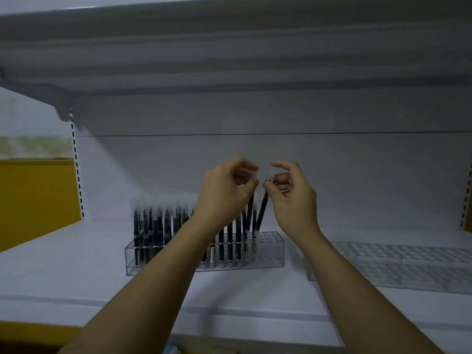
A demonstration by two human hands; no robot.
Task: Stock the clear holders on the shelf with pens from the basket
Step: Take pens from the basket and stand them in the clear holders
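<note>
On the shelf (76, 264), the clear holder (270, 251) stands mid-shelf, its left cells stocked with upright black pens (153, 226). Your left hand (224, 187) curls its fingers, pinching a frosted cap (254, 175) above the holder's right part. Your right hand (293, 192) pinches a tilted pen (261, 213), tip at the holder's right end. A second clear holder (396, 264) lies toward the shelf's right edge.

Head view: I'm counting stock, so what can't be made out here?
All in the head view.
Stocked pens in the left clear holder: middle rows hidden behind the left forearm.
Held pens in the left hand and right hand: count hidden inside the grips.
Pen caps: blurred.
Right clear holder: cut off by the right edge.
Basket: out of frame.
</note>
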